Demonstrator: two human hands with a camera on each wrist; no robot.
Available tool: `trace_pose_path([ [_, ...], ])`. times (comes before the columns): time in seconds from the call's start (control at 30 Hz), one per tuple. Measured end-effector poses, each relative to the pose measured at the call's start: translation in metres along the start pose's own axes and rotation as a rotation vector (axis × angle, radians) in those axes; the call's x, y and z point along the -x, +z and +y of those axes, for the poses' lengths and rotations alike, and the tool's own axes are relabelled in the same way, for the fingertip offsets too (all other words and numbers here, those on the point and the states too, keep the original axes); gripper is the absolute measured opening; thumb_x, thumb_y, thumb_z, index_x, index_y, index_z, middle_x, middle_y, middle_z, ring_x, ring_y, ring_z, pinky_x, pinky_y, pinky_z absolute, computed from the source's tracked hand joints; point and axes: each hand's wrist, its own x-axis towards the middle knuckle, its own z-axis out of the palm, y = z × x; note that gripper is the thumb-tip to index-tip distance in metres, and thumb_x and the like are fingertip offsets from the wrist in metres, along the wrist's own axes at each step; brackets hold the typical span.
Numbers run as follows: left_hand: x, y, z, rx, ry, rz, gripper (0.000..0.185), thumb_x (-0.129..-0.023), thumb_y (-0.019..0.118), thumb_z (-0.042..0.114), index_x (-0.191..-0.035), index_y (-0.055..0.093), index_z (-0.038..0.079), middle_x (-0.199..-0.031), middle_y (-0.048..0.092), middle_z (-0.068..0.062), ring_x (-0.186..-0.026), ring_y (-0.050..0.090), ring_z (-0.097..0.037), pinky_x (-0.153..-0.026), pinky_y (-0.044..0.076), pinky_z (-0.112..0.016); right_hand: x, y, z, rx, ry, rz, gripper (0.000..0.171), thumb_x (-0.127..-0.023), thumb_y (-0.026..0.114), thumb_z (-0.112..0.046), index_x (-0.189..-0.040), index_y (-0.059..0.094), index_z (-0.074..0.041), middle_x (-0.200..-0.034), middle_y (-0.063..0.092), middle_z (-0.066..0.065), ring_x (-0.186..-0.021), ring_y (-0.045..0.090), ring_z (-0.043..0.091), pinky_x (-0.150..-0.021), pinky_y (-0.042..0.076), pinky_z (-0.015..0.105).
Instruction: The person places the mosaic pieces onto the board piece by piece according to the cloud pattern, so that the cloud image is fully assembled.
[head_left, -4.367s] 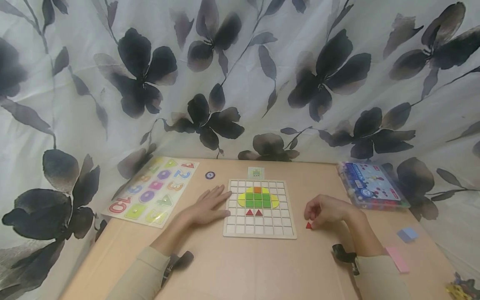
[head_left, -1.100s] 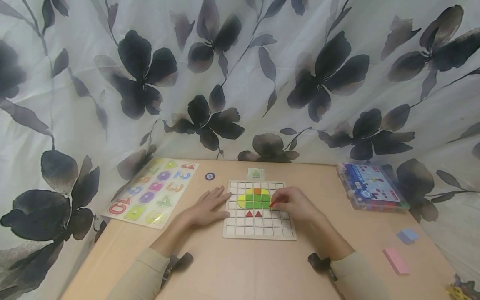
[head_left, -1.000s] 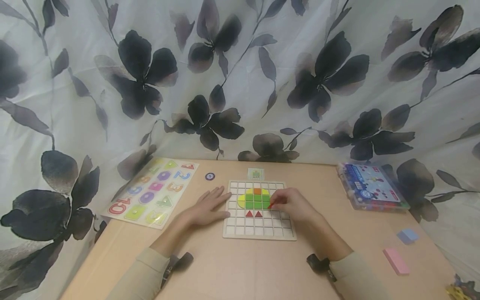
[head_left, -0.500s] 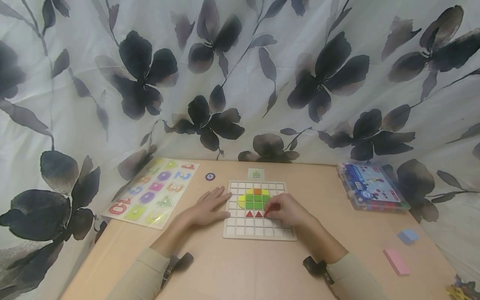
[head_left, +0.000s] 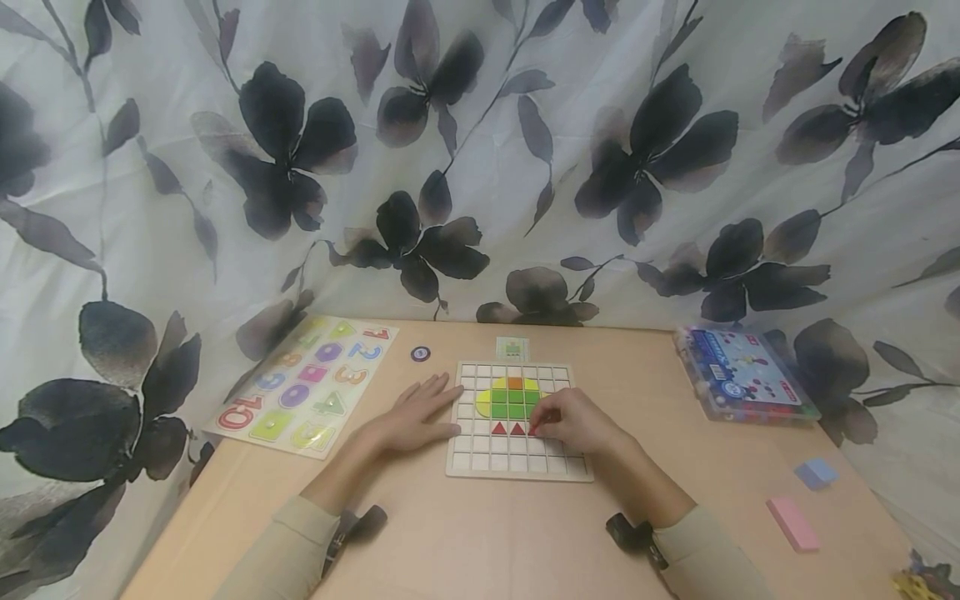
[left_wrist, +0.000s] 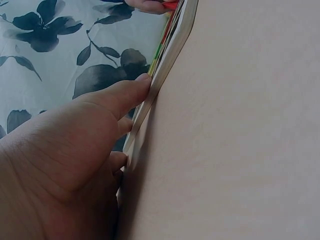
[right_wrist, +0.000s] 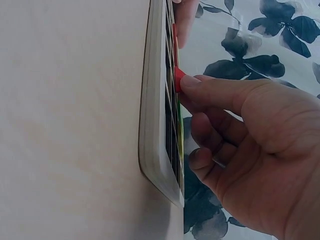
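A white grid board (head_left: 517, 462) lies mid-table, bearing green square tiles (head_left: 508, 403), yellow rounded tiles (head_left: 483, 403), an orange tile (head_left: 514, 382) and two red triangles (head_left: 499, 428) in a row below the green. My right hand (head_left: 576, 421) pinches another red triangle tile (right_wrist: 178, 80) between thumb and forefinger, right at the grid cell beside that row. On the board's left edge rests my left hand (head_left: 416, 414), fingers spread, with the thumb (left_wrist: 131, 92) touching the rim in the left wrist view.
Behind the board lies a small pattern card (head_left: 512, 348). A number-and-shape sheet (head_left: 307, 383) is at left, near a round token (head_left: 421, 353). At right are a clear plastic case (head_left: 742, 372), a blue block (head_left: 816, 472) and a pink block (head_left: 792, 524).
My right hand picked up the red triangle from the table right of the board, brought it left over the board and down to the red row. My left hand stayed put.
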Motion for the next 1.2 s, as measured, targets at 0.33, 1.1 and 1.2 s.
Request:
trace_pose_path([
  [0.33,0.001,-0.001,0.002,-0.008,0.003,-0.009,0.079,-0.101,0.055,0.061,-0.166,0.029,0.025,-0.176,0.008,-0.014,-0.163,0.003,-0.034,-0.132,0.002,-0.057,0.002,0.000,0.000,0.027,0.009,0.005,0.014,-0.088,0.082,-0.006,-0.098,0.083,-0.016,-0.094,0.074,-0.008,-0.091,0.060,0.013,-0.081,0.051,0.024],
  [1.1,0.000,0.001,-0.001,-0.014,0.013,-0.003,0.080,-0.101,0.054,0.062,-0.166,0.029,0.025,-0.175,0.008,-0.015,-0.163,0.004,-0.035,-0.131,0.002,-0.058,0.004,0.000,-0.010,0.165,0.059,-0.020,0.016,-0.089,0.083,-0.013,-0.103,0.085,-0.019,-0.084,0.067,-0.013,-0.081,0.055,0.013,-0.068,0.044,0.026],
  [1.2,0.000,0.002,-0.001,-0.017,0.012,-0.002,0.080,-0.100,0.054,0.064,-0.166,0.029,0.026,-0.175,0.008,-0.014,-0.164,0.004,-0.033,-0.132,0.002,-0.057,0.005,-0.002,-0.009,0.165,0.066,0.006,0.015,-0.090,0.081,-0.015,-0.103,0.085,-0.021,-0.084,0.066,-0.013,-0.081,0.055,0.013,-0.069,0.045,0.027],
])
